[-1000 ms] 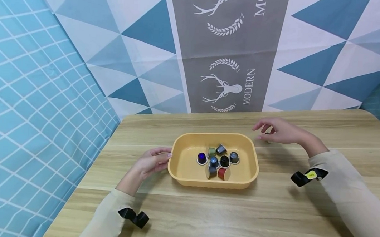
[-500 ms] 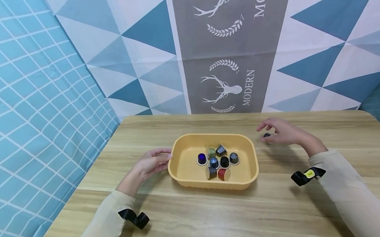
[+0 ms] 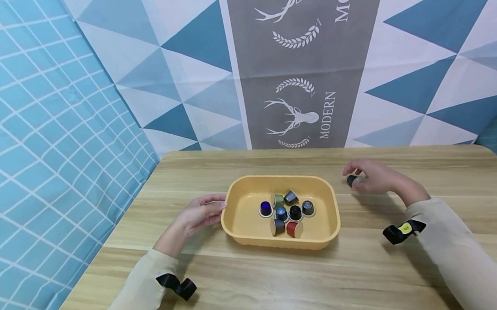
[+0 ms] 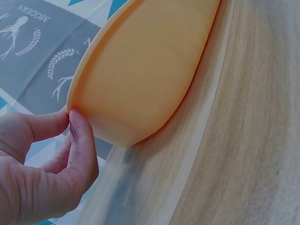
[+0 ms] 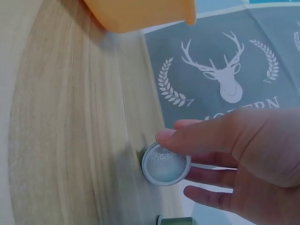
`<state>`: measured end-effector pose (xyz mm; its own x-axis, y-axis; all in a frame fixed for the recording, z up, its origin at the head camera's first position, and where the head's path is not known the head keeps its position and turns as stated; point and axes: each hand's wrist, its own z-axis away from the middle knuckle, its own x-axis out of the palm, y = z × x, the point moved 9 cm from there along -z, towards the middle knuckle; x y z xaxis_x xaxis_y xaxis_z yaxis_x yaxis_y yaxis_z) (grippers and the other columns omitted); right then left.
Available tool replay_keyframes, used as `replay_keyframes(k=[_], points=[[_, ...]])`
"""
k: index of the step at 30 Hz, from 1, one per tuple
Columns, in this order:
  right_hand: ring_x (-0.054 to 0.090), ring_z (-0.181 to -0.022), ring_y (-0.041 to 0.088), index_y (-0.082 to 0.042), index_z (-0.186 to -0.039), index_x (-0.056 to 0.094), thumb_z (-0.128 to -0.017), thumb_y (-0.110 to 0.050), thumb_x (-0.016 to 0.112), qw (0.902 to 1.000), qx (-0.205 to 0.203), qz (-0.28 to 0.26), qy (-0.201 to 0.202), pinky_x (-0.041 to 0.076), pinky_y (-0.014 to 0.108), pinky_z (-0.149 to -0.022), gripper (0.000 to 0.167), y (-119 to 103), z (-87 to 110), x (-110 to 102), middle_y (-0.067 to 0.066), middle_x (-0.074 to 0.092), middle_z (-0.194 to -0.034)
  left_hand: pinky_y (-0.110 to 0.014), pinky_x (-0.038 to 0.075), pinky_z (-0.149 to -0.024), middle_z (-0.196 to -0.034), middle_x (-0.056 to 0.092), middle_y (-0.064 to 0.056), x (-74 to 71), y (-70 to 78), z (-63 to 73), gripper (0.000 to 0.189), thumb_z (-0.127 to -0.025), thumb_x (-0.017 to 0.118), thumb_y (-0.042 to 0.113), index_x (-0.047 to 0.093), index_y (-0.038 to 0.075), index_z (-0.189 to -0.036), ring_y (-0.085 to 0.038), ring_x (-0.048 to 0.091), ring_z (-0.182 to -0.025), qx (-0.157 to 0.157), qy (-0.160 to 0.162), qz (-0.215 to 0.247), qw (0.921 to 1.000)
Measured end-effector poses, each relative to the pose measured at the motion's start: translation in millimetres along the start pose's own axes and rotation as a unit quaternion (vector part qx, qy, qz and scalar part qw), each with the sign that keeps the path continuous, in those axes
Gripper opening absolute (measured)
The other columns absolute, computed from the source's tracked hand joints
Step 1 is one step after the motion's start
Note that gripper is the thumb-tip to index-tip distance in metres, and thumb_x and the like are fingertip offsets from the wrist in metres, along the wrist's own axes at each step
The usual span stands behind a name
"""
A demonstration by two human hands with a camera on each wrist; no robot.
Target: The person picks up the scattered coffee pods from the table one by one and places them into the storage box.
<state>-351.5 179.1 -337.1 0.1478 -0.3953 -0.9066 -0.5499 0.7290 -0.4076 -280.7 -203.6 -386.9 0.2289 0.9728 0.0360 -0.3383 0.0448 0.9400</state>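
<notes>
A yellow plastic tray (image 3: 244,239) stands on the table with several coffee capsules in it, among them a purple-blue one (image 3: 265,208), a red one (image 3: 293,229) and a green one (image 3: 278,200). At its left end, my left hand (image 3: 201,213) pinches the rim between thumb and fingers, seen close in the left wrist view. Right of the tray, my right hand (image 3: 374,175) holds a dark coffee capsule (image 5: 166,165) low over the table. Its silvery lid faces the right wrist camera, the thumb lies at the lid's edge, and other fingers reach behind it.
A green capsule (image 5: 177,221) lies beside the right hand in the right wrist view, partly cut off. The wooden table (image 3: 275,283) reaches back to a patterned wall covering (image 3: 295,68). Blue checked cloth (image 3: 60,117) hangs at the left.
My right hand has shifted slightly right and lower, coming round the dark capsule, which stays near the same spot. The left hand and tray have not moved.
</notes>
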Motion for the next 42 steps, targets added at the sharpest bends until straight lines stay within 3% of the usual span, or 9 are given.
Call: replay_keyframes(k=[4,9,24,35,42], points=[[0.063,-0.089,0.021,-0.002,-0.100,0.067,-0.072,0.003,0.073,0.9999,-0.011,-0.003,-0.003,0.054,0.043,-0.079,0.029,1.1,2.6,3.2,0.007,0.068,-0.095,-0.017,0.056,-0.076,-0.092,0.068,0.004,4.4,-1.2,0.4,0.045,-0.095,0.056,0.006,0.040,-0.010,-0.134,-0.003,0.067,-0.082,0.007,-0.024,0.014,0.9996],[0.060,-0.083,0.015,-0.006,-0.095,0.067,-0.070,0.004,0.076,0.9999,-0.011,-0.001,-0.010,0.052,0.034,-0.073,0.028,2.5,5.6,8.3,0.003,0.067,-0.091,-0.017,0.056,-0.074,-0.092,0.068,0.005,5.1,-3.0,0.7,0.046,-0.095,0.056,0.006,0.040,-0.010,-0.135,-0.003,0.066,-0.081,0.005,-0.019,0.009,0.9998],[0.063,-0.085,0.016,-0.005,-0.096,0.068,-0.074,0.000,0.077,0.9994,-0.002,-0.033,-0.008,0.056,0.035,-0.074,0.025,1.9,8.2,4.9,0.003,0.069,-0.091,-0.017,0.056,-0.074,-0.091,0.069,0.005,3.2,1.2,2.8,0.046,-0.093,0.059,0.006,0.042,-0.007,-0.134,-0.004,0.067,-0.081,-0.001,-0.003,0.008,1.0000],[0.063,-0.096,0.022,-0.005,-0.106,0.069,-0.077,-0.010,0.079,0.9964,0.008,-0.084,0.012,0.056,0.029,-0.077,0.031,1.6,7.8,6.9,0.006,0.070,-0.103,-0.017,0.057,-0.072,-0.090,0.069,0.005,2.2,2.8,2.3,0.037,-0.094,0.057,0.005,0.047,-0.004,-0.129,-0.004,0.067,-0.078,-0.001,0.000,0.011,0.9999],[0.061,-0.093,0.005,-0.003,-0.109,0.068,-0.078,-0.010,0.078,0.9917,0.002,-0.127,0.022,0.055,0.022,-0.075,0.033,1.7,7.2,8.3,0.007,0.071,-0.105,-0.016,0.056,-0.072,-0.090,0.069,0.005,2.0,2.2,2.2,0.041,-0.094,0.057,0.005,0.045,-0.004,-0.131,-0.003,0.067,-0.077,-0.004,-0.003,0.010,0.9999]])
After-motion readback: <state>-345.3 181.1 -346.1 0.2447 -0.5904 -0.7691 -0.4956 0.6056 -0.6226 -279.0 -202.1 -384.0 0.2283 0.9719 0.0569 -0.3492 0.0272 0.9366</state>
